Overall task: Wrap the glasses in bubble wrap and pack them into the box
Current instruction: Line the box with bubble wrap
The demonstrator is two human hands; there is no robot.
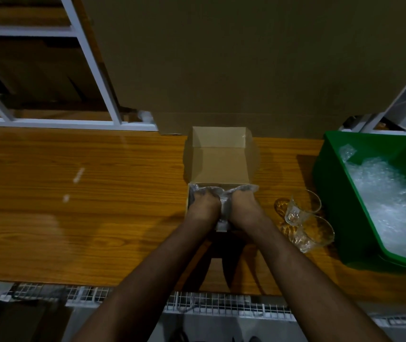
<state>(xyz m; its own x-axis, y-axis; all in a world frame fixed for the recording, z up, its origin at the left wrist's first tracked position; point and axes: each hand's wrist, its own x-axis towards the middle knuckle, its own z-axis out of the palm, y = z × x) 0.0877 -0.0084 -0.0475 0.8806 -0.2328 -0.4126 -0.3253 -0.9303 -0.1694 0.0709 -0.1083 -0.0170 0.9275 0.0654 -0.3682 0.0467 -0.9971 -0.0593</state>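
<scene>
While both hands worked side by side at the near edge of the box [219, 166], the left hand [203, 206] and the right hand [242, 204] were curled knuckles-up around a crinkled bundle of bubble wrap [223, 206], their fingers buried in the clear, dimpled film. Whether a glass lay inside that bundle could not be told. The wrap bulged out past both hands in soft, glossy folds and sat touching the front wall of the box.

The box was plain brown cardboard, square, its flaps standing open and its matte floor bare. Just to the right of the right forearm lay two unwrapped glasses, the farther glass [300, 206] and the nearer glass [314, 234], both clear, cut with a faceted pattern near the base, tipped on their sides and touching each other. Beyond them stood a green plastic bin [330, 174] with smooth slanted walls, heaped with more white-glinting bubble wrap.

Everything rested on a glossy wood-grain surface [73, 193] of orange-brown laminate. A large sheet of cardboard [246, 58] stood upright behind the box, flanked by white metal shelving [93, 70]. White wire mesh [221, 304] ran along the near edge. The room was dim.
</scene>
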